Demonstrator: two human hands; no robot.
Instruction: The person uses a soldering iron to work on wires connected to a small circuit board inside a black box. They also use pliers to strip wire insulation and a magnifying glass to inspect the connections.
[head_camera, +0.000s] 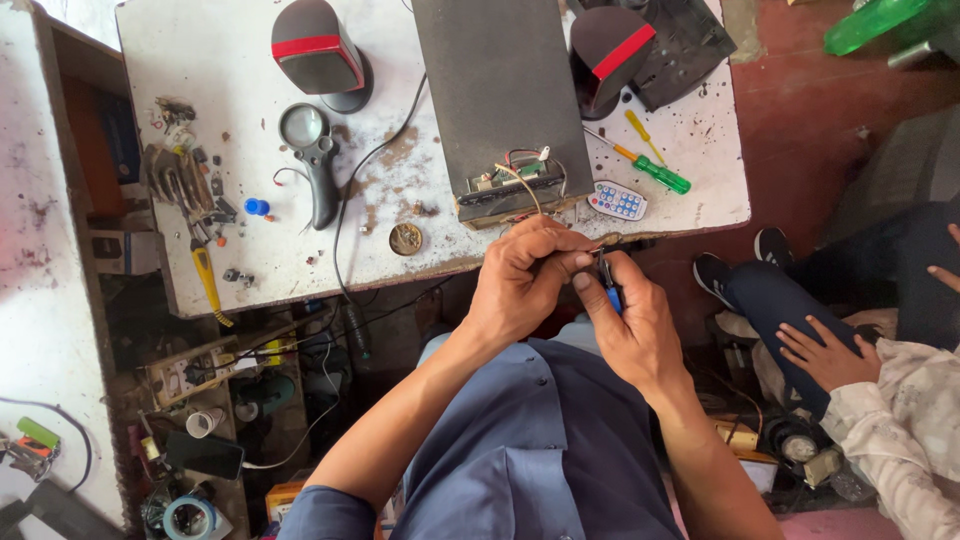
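Observation:
My left hand (522, 275) pinches a thin wire (524, 184) that runs up to the circuit board (512, 180) at the open end of a dark speaker box (495, 85) lying on the white worktable (230, 250). My right hand (630, 325) grips a small blue-handled cutter (609, 287), its jaws at the wire end between my left fingers. Both hands hover just in front of the table's near edge, above my lap in a blue shirt.
On the table lie two small red-striped speakers (318, 52) (608, 50), a magnifying glass (312, 160), a green-handled screwdriver (655, 172), a small remote (617, 200), a round tin (405, 238) and loose parts (185, 185). Another person's hand (825, 355) and legs are at right.

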